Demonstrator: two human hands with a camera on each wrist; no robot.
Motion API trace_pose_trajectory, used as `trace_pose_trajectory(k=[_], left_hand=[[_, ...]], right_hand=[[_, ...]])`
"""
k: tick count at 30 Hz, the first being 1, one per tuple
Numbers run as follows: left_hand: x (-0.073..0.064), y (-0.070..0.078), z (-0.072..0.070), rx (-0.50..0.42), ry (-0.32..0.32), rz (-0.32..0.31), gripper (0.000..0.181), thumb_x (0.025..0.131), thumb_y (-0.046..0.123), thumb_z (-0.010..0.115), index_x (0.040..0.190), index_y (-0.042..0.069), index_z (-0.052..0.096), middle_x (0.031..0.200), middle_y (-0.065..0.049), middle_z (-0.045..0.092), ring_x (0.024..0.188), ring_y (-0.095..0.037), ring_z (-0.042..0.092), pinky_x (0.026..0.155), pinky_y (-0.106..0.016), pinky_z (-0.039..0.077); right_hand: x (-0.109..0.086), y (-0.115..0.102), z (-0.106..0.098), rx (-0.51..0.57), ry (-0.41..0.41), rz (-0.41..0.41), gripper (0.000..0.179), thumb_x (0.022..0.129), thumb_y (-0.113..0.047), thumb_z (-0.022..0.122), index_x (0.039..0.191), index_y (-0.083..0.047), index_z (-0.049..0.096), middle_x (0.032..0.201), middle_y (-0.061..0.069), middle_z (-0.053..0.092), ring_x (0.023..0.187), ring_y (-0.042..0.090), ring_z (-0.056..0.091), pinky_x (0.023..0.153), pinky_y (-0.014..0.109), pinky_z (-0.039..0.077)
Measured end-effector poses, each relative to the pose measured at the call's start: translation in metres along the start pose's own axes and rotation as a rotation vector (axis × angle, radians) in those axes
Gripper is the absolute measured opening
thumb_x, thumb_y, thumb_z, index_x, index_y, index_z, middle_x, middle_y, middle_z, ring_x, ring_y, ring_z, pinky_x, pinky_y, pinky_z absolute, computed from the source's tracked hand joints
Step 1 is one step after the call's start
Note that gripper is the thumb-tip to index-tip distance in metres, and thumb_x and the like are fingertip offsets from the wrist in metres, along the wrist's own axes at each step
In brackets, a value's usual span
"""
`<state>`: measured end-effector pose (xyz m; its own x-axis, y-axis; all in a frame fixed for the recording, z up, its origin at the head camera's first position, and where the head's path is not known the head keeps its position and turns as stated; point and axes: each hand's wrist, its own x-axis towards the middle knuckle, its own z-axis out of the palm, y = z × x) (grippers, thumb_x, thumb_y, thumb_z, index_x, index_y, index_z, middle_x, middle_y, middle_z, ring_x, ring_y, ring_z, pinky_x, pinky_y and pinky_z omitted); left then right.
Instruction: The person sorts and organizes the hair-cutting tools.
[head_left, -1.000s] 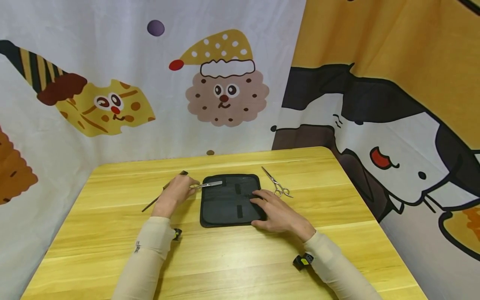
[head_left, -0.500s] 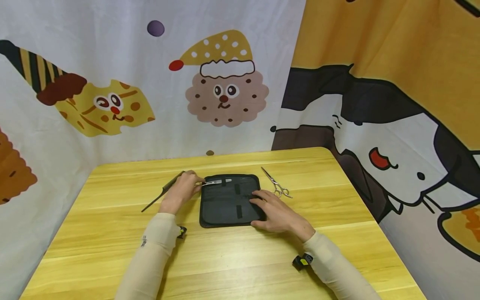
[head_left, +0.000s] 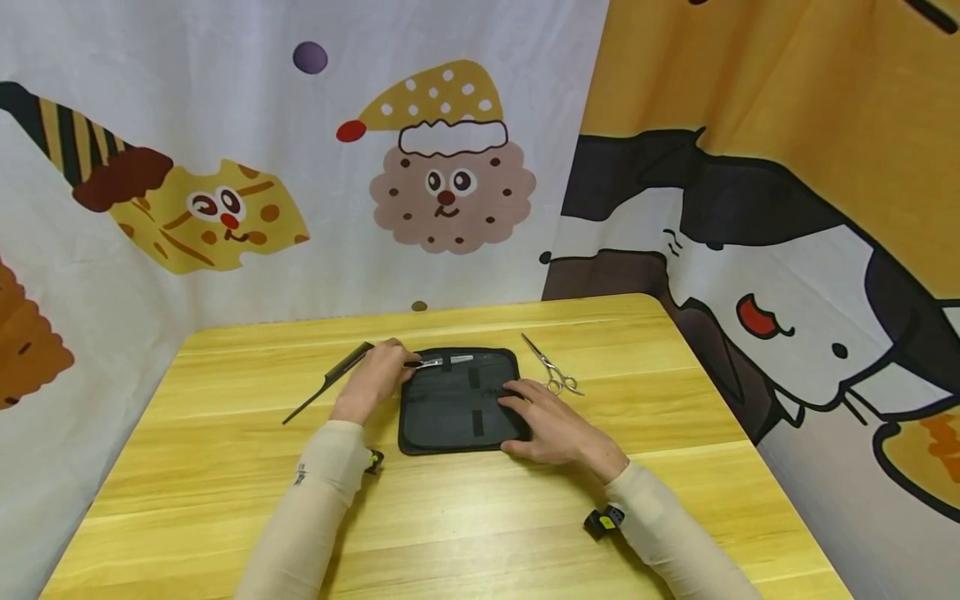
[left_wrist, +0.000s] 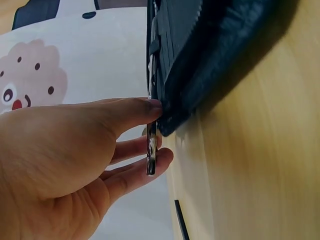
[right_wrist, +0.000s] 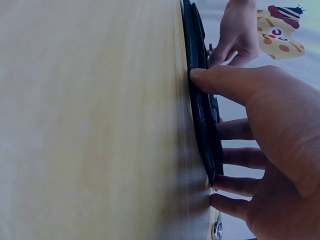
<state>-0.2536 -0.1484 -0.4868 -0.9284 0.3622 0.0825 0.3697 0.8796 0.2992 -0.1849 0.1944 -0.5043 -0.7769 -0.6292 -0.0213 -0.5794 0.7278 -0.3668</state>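
A flat black zip case (head_left: 442,417) lies on the table with its pocketed face up. My left hand (head_left: 375,375) is at its far left corner, pinching a pair of silver scissors (head_left: 461,359) by the handle end. Their blades pass under a dark elastic loop on the case. The left wrist view shows the handle end (left_wrist: 151,160) between thumb and fingers, beside the case edge. My right hand (head_left: 558,425) rests on the case's right side, fingers spread and fairly straight. In the right wrist view its thumb (right_wrist: 220,82) presses the near edge.
Second silver scissors (head_left: 553,367) lie just right of the case, tips pointing away. A black tail comb (head_left: 330,379) lies left of the left hand. The wooden table (head_left: 465,533) meets a printed curtain (head_left: 262,83) at the back.
My left hand has moved right toward the case, and the scissors have slid further under the loop. More of the comb shows. The right hand has stayed in place.
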Motion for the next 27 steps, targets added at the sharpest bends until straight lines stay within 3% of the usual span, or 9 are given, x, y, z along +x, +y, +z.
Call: trace_pose_trajectory(k=[4,8,9,11,16,22,25,27], left_hand=[[0.013,-0.012,0.020,0.066,0.054,0.061,0.024,0.104,0.006,0.081,0.127,0.008,0.087,0.118,-0.019,0.080,0.107,-0.036,0.078,0.095,-0.052,0.068],[0.023,-0.016,0.034,0.103,0.062,0.072,0.023,0.102,0.008,0.085,0.124,0.010,0.088,0.116,-0.017,0.080,0.104,-0.034,0.077,0.091,-0.051,0.069],[0.021,-0.010,0.029,0.095,0.053,0.074,0.023,0.103,0.008,0.083,0.125,0.009,0.087,0.118,-0.018,0.080,0.107,-0.034,0.078,0.094,-0.049,0.069],[0.026,-0.012,0.035,0.110,0.071,0.079,0.021,0.101,0.010,0.086,0.122,0.013,0.089,0.116,-0.014,0.081,0.104,-0.032,0.078,0.090,-0.052,0.068],[0.043,-0.026,0.065,0.173,0.121,0.113,0.018,0.099,0.015,0.090,0.116,0.018,0.091,0.109,-0.012,0.081,0.099,-0.032,0.076,0.084,-0.056,0.067],[0.039,-0.008,0.058,0.178,0.098,0.121,0.015,0.101,0.014,0.086,0.116,0.016,0.090,0.107,-0.012,0.081,0.100,-0.034,0.075,0.088,-0.056,0.066],[0.044,-0.014,0.069,0.140,0.093,0.099,0.011,0.103,0.012,0.084,0.113,0.016,0.088,0.107,-0.014,0.080,0.100,-0.036,0.074,0.090,-0.055,0.066],[0.054,-0.025,0.085,0.112,0.097,0.088,0.008,0.103,0.013,0.084,0.110,0.017,0.087,0.105,-0.014,0.079,0.097,-0.037,0.074,0.089,-0.056,0.066]], right_hand=[[0.001,0.001,0.001,-0.005,-0.004,-0.003,0.076,0.103,-0.048,0.083,0.162,-0.007,0.060,0.180,0.020,0.042,0.169,0.048,0.037,0.135,0.067,0.038],[0.001,0.001,0.001,-0.007,-0.006,-0.005,0.076,0.103,-0.048,0.082,0.163,-0.007,0.060,0.180,0.020,0.042,0.169,0.048,0.037,0.135,0.067,0.038],[0.000,0.001,0.001,-0.007,-0.005,-0.006,0.076,0.103,-0.047,0.083,0.162,-0.007,0.060,0.180,0.020,0.042,0.168,0.048,0.037,0.135,0.068,0.039],[0.000,0.001,0.000,-0.005,-0.003,-0.005,0.076,0.102,-0.047,0.083,0.162,-0.007,0.060,0.180,0.020,0.042,0.168,0.048,0.038,0.135,0.068,0.039],[0.001,0.001,0.000,-0.007,-0.001,-0.004,0.076,0.102,-0.047,0.083,0.162,-0.007,0.060,0.179,0.020,0.042,0.168,0.048,0.038,0.135,0.067,0.039],[-0.001,0.000,0.000,-0.014,-0.006,-0.005,0.076,0.103,-0.047,0.082,0.163,-0.007,0.059,0.180,0.020,0.042,0.168,0.047,0.038,0.134,0.068,0.039],[0.000,-0.001,0.000,-0.017,-0.008,-0.001,0.076,0.103,-0.048,0.082,0.163,-0.007,0.059,0.180,0.020,0.042,0.169,0.047,0.038,0.135,0.067,0.039],[0.000,-0.001,-0.001,-0.020,-0.008,0.000,0.076,0.103,-0.048,0.082,0.163,-0.007,0.060,0.180,0.020,0.042,0.169,0.047,0.038,0.135,0.067,0.039]])
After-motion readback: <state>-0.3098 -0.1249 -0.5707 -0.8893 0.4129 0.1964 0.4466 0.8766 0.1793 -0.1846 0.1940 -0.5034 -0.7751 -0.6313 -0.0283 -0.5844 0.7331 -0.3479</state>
